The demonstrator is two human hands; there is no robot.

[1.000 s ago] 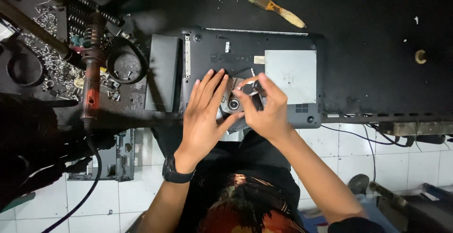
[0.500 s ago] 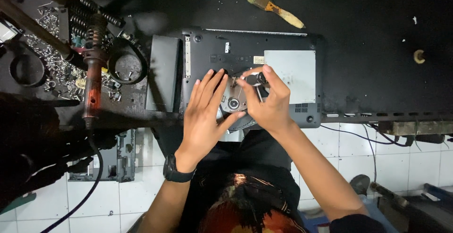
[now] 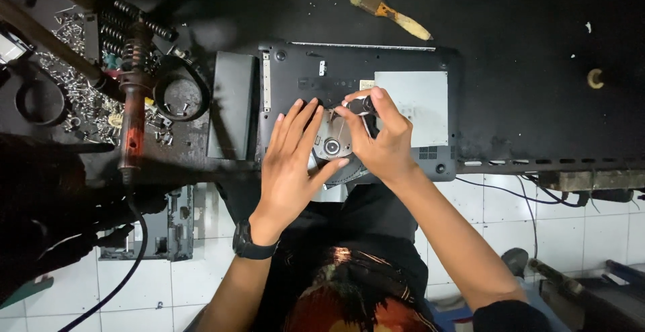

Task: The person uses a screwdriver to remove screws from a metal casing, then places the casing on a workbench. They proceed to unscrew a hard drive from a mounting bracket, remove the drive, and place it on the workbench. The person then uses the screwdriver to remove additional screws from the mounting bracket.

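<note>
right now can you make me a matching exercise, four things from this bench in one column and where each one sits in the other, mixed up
Things:
1. paintbrush
2. left hand
3. right hand
4. wristwatch

Places:
A. pinching a small black tool over the silver disc drive
B. on the left wrist
C. lying on the black bench beyond the laptop base
D. flat on the laptop base, fingers spread

Pairs: 1-C, 2-D, 3-A, 4-B

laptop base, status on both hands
Left hand flat on laptop base. Right hand grips a small black tool over the round drive part. Nothing blocking.
</note>
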